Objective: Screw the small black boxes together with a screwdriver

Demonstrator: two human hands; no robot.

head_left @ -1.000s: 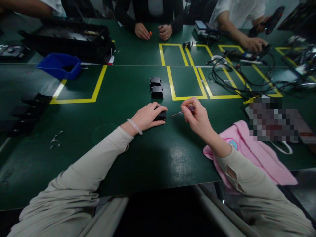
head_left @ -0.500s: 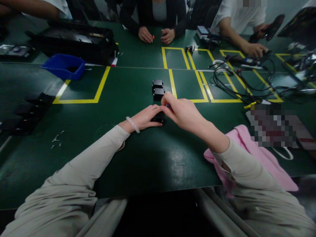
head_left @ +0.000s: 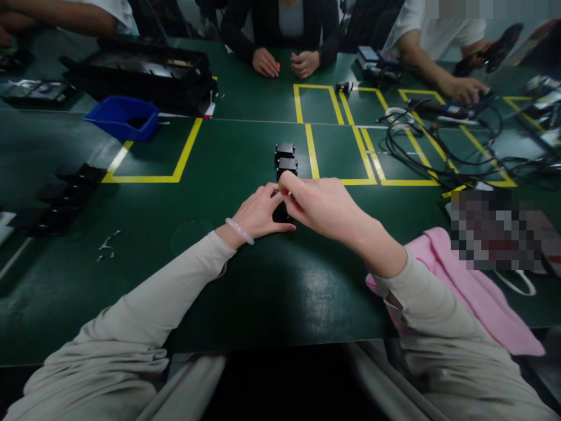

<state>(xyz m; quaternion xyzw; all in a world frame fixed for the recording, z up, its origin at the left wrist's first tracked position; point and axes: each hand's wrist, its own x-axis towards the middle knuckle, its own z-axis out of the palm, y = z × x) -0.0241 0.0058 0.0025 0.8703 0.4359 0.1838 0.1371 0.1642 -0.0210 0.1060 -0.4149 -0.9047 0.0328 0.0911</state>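
Pink cloth (head_left: 464,292) lies at the near right edge of the green counter (head_left: 272,292). Left hand (head_left: 256,215) is curled around the small black block (head_left: 279,214), pinning it to the counter at mid-table; right hand (head_left: 326,207) sits over it, fingertips pinched at the block's top, whether they hold anything can't be told. Just beyond, two more black blocks (head_left: 286,159) touch each other; blue bin (head_left: 123,117) far left.

Small black boxes: three. Near box (head_left: 279,213) sits under the hands, middle box (head_left: 287,166) and far box (head_left: 284,149) lie just beyond, touching each other.
Own hands: two, left hand (head_left: 258,213) and right hand (head_left: 324,204).
Bracelet (head_left: 239,230): one.
Blue bin (head_left: 120,117): one, far left.
Long black tray (head_left: 140,73): one, beyond the bin.
Pink cloth (head_left: 464,286): one, near right.
Other people's hands, clearly seen: three. A pair of hands (head_left: 265,62) far middle, a single hand (head_left: 464,89) far right.
Yellow taped frames (head_left: 182,158): count unclear under the cables (head_left: 421,155).
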